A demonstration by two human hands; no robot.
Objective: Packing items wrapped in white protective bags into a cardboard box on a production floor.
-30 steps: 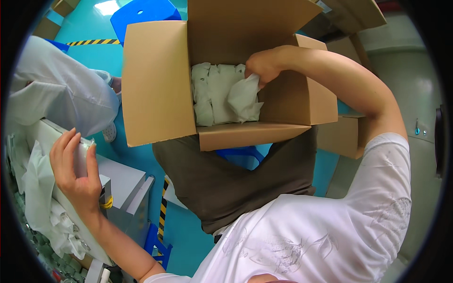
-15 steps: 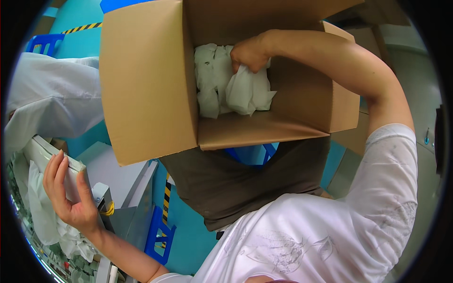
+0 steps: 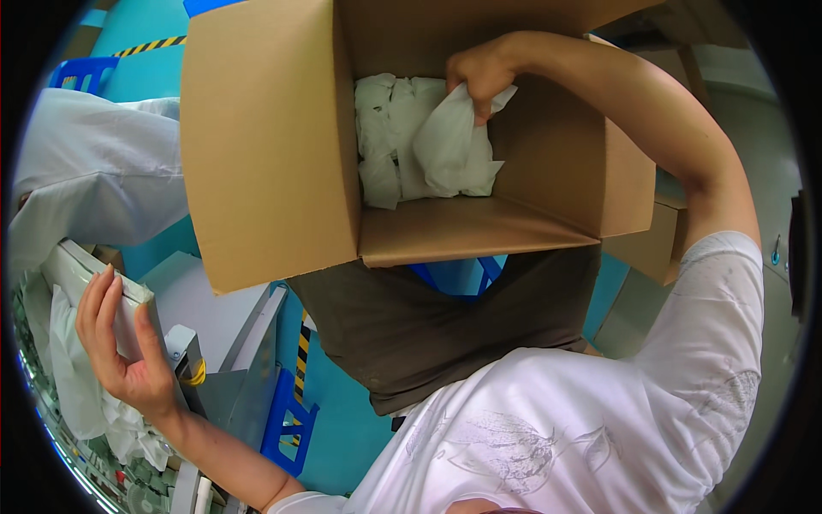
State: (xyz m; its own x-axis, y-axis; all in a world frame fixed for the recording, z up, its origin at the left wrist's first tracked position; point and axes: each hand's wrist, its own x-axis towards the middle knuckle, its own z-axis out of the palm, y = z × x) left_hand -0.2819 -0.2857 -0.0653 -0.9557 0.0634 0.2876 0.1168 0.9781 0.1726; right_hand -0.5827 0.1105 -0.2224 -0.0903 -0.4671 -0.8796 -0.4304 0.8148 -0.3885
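Note:
A large open cardboard box stands before me, its flaps folded out. Inside it, several white paper-wrapped bundles lie side by side. My right hand reaches in from the right, its fingers closed on the gathered top of a white paper-wrapped item, which rests on or just over the others. What the paper covers is hidden. At the lower left my left hand is open, fingers stretched and thumb apart, resting against the edge of a white slab-like ledge.
Crumpled white paper lies beyond my left hand. A grey cabinet-like unit stands between that hand and my legs. Blue plastic stools are on the teal floor. Another person's pale sleeve shows at the left. A smaller cardboard box stands at the right.
My right hand has moved up and to the right inside the box, pulling the paper's gathered top with it. My left hand has hardly moved.

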